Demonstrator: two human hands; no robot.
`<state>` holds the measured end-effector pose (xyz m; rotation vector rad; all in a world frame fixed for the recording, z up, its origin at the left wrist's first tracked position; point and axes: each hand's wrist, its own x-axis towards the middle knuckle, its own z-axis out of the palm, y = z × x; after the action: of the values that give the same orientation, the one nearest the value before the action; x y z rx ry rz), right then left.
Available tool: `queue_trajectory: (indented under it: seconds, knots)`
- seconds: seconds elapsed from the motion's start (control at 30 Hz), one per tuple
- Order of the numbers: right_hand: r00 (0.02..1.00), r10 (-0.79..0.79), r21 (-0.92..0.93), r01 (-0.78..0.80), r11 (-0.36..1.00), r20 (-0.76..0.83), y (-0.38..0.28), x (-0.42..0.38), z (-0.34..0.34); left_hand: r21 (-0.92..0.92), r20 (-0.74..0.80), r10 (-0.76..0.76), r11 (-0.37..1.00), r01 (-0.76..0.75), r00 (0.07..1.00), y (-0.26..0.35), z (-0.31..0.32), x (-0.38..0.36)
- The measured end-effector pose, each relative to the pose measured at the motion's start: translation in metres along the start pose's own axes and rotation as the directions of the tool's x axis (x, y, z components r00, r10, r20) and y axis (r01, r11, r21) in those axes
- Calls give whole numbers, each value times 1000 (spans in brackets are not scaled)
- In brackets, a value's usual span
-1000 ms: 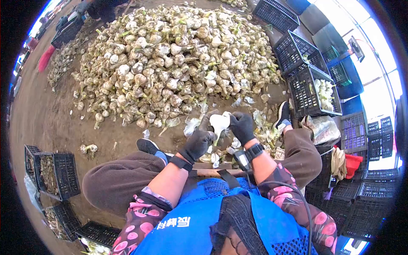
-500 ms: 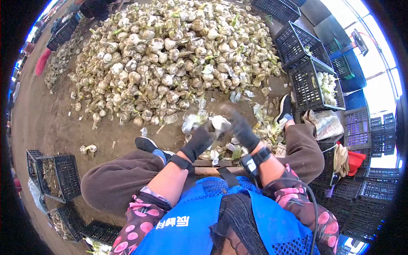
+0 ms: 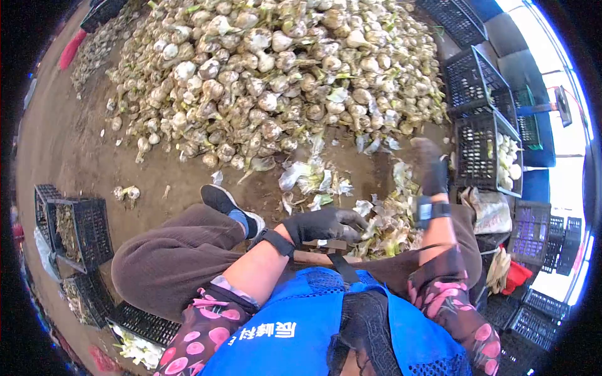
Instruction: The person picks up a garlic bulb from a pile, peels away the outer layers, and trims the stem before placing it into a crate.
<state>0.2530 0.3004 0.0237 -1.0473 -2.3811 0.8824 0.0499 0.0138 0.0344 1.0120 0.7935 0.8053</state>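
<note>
My left hand (image 3: 327, 225), in a dark glove, hovers in front of my lap. Its fingers are loosely bent and parted, with nothing visible between them. Off to the right, near the crate, my right hand (image 3: 429, 166) is gloved too and smeared by motion, so its fingers cannot be read. Beyond both hands rises a large heap of garlic bulbs (image 3: 263, 81), dirty and still with stems. Loose garlic skins (image 3: 307, 177) lie on the ground, and more peelings (image 3: 392, 229) are piled between my legs. Clean white garlic bulbs (image 3: 506, 156) sit inside a black crate (image 3: 475, 153) at the right.
Another black crate (image 3: 470, 78) stands farther back on the right. A crumpled sack (image 3: 489, 210) and a purple crate (image 3: 530, 232) are beside my right knee. At the left are black crates (image 3: 94, 232) with dry scraps, and two stray bulbs (image 3: 127, 193) lie on the dirt floor.
My hands were together around a white garlic bulb; now they are apart. The right has swung right toward the crate, the left has dropped closer to my lap. The view has shifted slightly.
</note>
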Motion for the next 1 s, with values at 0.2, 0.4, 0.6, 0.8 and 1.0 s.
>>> queue_trajectory:
  seconds: [0.2,0.4,0.6,0.8,1.0]
  knots:
    - [914,-16,-158,87,984,406,-63,-6,230,-293,7,42,955,-39,999,-1,-14,-10]
    - [742,-114,-390,470,792,661,-88,-40,261,-347,-37,42,936,-52,998,-13,-25,-19]
    - [413,1,-211,465,860,911,-64,-120,188,-407,-124,134,897,-173,983,-17,-37,-20]
    - [46,478,-446,448,775,877,-66,-109,103,-454,-122,148,871,-188,981,-23,-37,-25]
    - [441,302,-423,206,883,845,-54,-55,178,-428,-663,-117,870,-246,740,1,-49,-50]
